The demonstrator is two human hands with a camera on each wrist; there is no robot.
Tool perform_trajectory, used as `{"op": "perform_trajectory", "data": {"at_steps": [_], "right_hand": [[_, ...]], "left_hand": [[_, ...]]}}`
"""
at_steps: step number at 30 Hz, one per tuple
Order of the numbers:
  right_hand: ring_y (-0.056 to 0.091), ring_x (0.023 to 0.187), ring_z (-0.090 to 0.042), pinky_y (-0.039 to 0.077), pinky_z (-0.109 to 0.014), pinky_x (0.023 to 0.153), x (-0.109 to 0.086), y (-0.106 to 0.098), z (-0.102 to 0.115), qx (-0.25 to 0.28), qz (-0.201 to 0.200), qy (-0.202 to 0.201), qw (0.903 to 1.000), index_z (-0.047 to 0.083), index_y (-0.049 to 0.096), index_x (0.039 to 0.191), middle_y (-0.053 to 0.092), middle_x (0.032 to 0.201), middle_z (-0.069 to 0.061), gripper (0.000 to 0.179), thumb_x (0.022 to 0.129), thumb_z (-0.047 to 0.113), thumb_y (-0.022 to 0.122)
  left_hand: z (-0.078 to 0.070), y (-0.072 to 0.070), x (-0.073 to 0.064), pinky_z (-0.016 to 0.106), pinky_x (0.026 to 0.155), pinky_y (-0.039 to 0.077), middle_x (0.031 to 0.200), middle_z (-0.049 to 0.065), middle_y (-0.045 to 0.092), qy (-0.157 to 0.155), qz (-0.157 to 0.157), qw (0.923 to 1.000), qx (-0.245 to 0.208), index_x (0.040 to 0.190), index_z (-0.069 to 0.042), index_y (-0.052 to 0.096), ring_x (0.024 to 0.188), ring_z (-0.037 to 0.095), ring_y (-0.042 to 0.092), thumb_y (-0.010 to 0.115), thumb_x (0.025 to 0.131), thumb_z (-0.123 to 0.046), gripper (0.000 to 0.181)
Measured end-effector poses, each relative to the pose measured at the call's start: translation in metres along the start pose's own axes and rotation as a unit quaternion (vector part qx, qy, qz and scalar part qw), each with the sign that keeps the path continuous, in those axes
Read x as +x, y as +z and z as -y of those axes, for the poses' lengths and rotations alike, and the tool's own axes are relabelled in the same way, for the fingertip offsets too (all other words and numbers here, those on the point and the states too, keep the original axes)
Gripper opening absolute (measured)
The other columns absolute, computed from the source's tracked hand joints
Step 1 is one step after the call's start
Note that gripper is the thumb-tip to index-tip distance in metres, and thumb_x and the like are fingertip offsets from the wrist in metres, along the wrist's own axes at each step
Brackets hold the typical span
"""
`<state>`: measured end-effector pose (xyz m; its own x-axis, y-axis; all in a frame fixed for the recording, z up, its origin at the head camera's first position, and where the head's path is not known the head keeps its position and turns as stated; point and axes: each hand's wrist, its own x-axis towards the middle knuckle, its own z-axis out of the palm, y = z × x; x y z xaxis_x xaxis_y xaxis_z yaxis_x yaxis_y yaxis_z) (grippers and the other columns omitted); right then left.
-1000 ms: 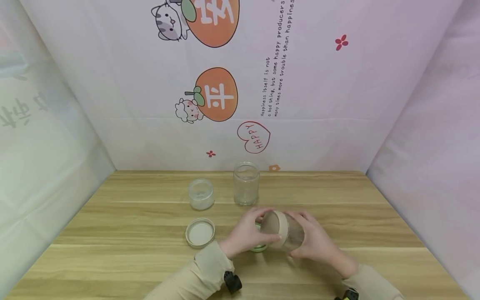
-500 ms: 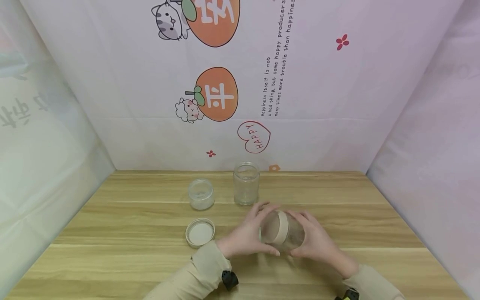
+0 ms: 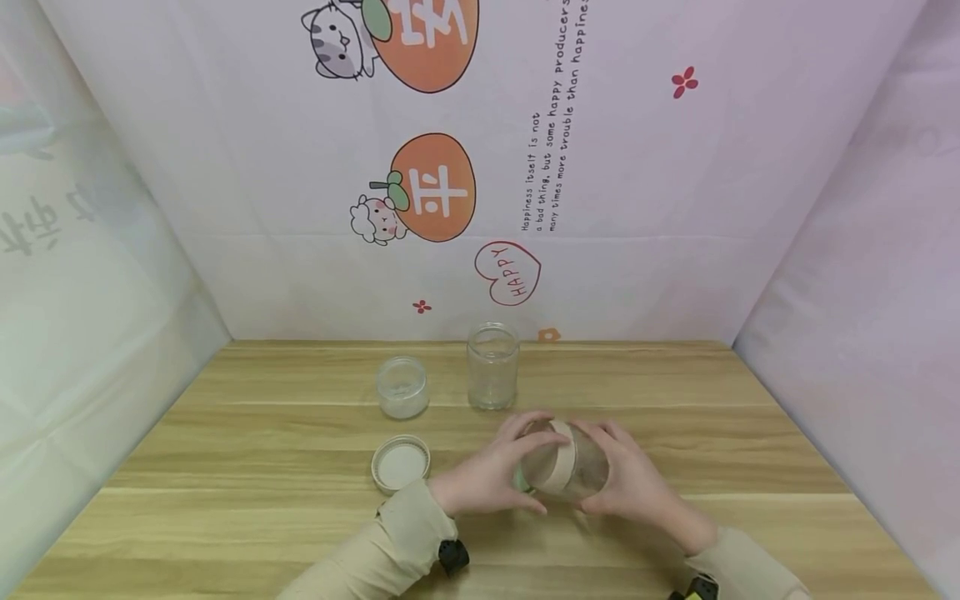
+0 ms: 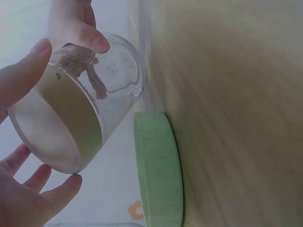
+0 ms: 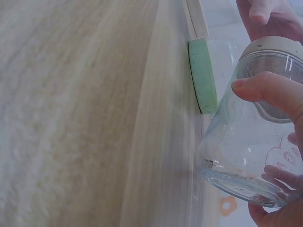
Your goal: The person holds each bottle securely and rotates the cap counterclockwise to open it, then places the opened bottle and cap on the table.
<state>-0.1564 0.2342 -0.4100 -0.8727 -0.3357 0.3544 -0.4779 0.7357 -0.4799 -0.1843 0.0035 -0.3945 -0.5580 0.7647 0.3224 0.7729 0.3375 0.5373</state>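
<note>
A clear glass jar [image 5: 236, 142] lies tilted between both hands, its beige-rimmed lid [image 4: 75, 113] toward the left. My left hand [image 3: 491, 471] spreads thumb and fingers around the lid end; several fingertips touch the lid's lower edge in the left wrist view. Curled round the glass body, my right hand [image 3: 637, 483] grips the jar from the right. Beneath the jar, a light green lid [image 4: 158, 170] rests on the table, mostly hidden by the left hand in the head view.
Behind the hands stands a tall clear jar [image 3: 492, 375]. To its left is a short clear jar [image 3: 402, 390], with a loose whitish lid [image 3: 401, 464] in front of it. Everything is on a wooden table [image 3: 225, 500], with printed white cloth [image 3: 615, 283] hanging behind.
My left hand has shifted around the lid: its thumb has come off the beige rim and lower, while a finger now lies across the top. The right hand and jar stay nearly still.
</note>
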Motion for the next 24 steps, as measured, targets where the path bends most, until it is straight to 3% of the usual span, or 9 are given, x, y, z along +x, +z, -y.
{"op": "perform_trajectory", "data": {"at_steps": [9,24], "right_hand": [[0.055,0.096,-0.026,0.052,-0.041,0.074,0.0024,0.0015,-0.0026,-0.021,-0.012,-0.026,0.9994,0.01,0.051,0.132,0.055,0.108,-0.007,0.099,0.042,0.017,0.092],[0.055,0.098,-0.029,0.053,-0.047,0.075,-0.0004,0.0008,-0.0035,-0.002,-0.009,-0.023,0.9997,0.008,0.05,0.132,0.054,0.111,-0.01,0.099,0.042,0.012,0.091]], "left_hand": [[0.0044,-0.0005,0.0003,0.04,0.107,0.038,0.143,0.009,0.037,0.044,-0.042,0.9981,0.005,0.127,-0.018,0.053,0.132,0.026,0.034,0.084,0.067,-0.012,0.068],[0.0004,-0.0032,0.004,0.037,0.104,0.04,0.141,0.005,0.043,-0.006,-0.04,0.9992,-0.007,0.129,-0.019,0.057,0.128,0.022,0.041,0.087,0.065,-0.019,0.071]]}}
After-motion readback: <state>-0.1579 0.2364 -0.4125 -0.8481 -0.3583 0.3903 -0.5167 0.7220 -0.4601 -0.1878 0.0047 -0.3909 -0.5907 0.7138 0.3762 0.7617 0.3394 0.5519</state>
